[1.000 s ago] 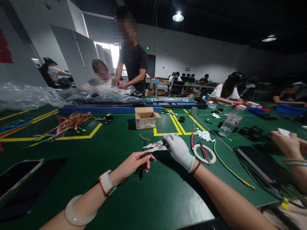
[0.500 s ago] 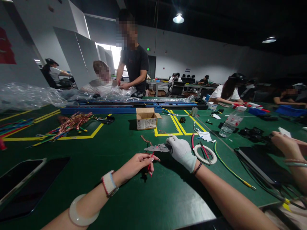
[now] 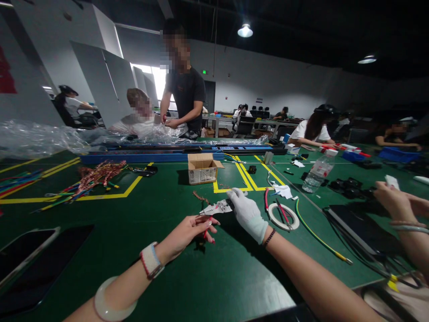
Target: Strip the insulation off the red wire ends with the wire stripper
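Observation:
My bare left hand (image 3: pixel 187 232) pinches a short red wire (image 3: pixel 206 229) between thumb and fingers. In my right hand (image 3: pixel 244 209), which wears a white glove, is a wire stripper (image 3: pixel 216 208) with its flat metal jaws pointing left. Those jaws lie just above my left fingertips, at the upper end of the red wire. Whether the blades touch the wire is too small to tell. Beyond the jaws lies a twist of bare copper strands (image 3: pixel 200 197). The glove hides the tool's handles.
A small open carton (image 3: pixel 202 172) stands ahead. Stripped copper wires (image 3: pixel 100 176) lie left. Right of my glove are a white tape roll (image 3: pixel 283 217), a green-yellow cable (image 3: pixel 311 241) and a water bottle (image 3: pixel 318 172). A co-worker's hands (image 3: pixel 397 201) are at far right.
The wire stripper has turned slightly in my right hand, so its jaws now show more of their flat side. Both hands stay close together, and the view has shifted a little.

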A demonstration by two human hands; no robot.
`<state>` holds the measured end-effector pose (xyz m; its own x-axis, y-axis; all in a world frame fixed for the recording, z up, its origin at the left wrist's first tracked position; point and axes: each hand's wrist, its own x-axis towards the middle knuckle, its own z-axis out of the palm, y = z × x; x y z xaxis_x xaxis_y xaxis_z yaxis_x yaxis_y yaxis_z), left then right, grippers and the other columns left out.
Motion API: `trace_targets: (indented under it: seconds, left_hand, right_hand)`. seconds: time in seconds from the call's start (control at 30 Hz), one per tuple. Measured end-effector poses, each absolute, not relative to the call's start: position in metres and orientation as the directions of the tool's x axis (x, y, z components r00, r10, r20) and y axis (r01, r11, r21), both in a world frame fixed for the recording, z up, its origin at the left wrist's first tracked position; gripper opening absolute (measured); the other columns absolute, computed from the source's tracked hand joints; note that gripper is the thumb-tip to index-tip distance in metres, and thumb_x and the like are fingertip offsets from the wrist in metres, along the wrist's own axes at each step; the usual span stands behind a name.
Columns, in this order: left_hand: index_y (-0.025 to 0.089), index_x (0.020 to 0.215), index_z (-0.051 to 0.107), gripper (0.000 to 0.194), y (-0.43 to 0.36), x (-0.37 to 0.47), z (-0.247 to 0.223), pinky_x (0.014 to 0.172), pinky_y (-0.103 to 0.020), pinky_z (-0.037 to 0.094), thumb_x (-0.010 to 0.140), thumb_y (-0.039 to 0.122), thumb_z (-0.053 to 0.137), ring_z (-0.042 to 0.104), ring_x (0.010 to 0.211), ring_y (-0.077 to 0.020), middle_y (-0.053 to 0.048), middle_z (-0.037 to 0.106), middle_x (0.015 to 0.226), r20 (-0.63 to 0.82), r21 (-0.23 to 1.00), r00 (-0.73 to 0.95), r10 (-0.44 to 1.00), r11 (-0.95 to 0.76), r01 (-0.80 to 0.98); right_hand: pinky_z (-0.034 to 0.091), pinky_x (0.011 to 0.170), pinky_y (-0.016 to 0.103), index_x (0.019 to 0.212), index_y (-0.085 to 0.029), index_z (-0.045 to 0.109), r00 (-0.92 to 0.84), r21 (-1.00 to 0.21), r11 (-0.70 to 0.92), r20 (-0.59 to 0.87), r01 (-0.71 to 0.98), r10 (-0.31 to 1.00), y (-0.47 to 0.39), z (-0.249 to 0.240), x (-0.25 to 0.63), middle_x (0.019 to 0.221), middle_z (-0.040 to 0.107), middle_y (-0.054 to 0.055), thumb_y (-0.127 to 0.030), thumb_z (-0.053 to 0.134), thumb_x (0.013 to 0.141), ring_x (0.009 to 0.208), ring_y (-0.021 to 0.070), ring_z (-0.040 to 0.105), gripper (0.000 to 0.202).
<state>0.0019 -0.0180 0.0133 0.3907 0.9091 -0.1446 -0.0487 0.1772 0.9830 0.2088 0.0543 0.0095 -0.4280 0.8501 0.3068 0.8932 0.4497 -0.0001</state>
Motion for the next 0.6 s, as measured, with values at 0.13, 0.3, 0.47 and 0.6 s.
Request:
trace_targets:
  seconds: [0.13,0.3,0.47,0.6]
  left_hand:
    - [0.012,0.103,0.067,0.033,-0.018,0.002,0.014,0.070,-0.030,0.051,0.080,0.035,0.067,0.067,0.073,-0.0172,-0.008,0.068,0.091,-0.171,0.982,0.363,0.916,0.189,-0.013]
    - [0.012,0.102,0.068,0.030,-0.018,0.001,0.014,0.069,-0.031,0.053,0.081,0.033,0.066,0.067,0.070,-0.0173,-0.008,0.068,0.092,-0.176,0.983,0.339,0.924,0.181,0.016]
    - [0.012,0.102,0.069,0.031,-0.017,0.000,0.015,0.070,-0.033,0.054,0.080,0.034,0.067,0.066,0.067,-0.0165,-0.008,0.069,0.091,-0.179,0.984,0.290,0.940,0.177,0.036]
    - [0.011,0.100,0.069,0.032,-0.017,0.001,0.011,0.065,-0.030,0.053,0.077,0.034,0.071,0.065,0.063,-0.0151,-0.009,0.070,0.089,-0.174,0.983,0.239,0.955,0.181,-0.008]
  right_hand:
    - [0.046,0.098,0.037,0.142,-0.015,0.034,-0.472,-0.136,0.554,0.383,0.821,0.794,0.056,-0.001,0.210,0.145,0.038,0.016,0.002,0.036,0.079,0.125,0.0235,0.048,0.066]
    - [0.036,0.107,0.045,0.146,-0.013,0.026,-0.508,-0.164,0.645,0.485,0.746,0.712,0.057,-0.013,0.209,0.147,0.034,0.020,0.005,0.037,0.071,0.137,0.0251,0.031,0.078]
    - [0.031,0.108,0.051,0.147,-0.008,0.024,-0.513,-0.074,0.622,0.494,0.779,0.702,0.051,-0.008,0.205,0.146,0.033,0.024,0.003,0.040,0.071,0.136,0.0308,0.030,0.078]
    - [0.035,0.104,0.051,0.147,-0.010,0.023,-0.482,-0.037,0.577,0.509,0.816,0.713,0.045,-0.005,0.201,0.144,0.036,0.025,-0.001,0.041,0.076,0.128,0.0324,0.040,0.074]
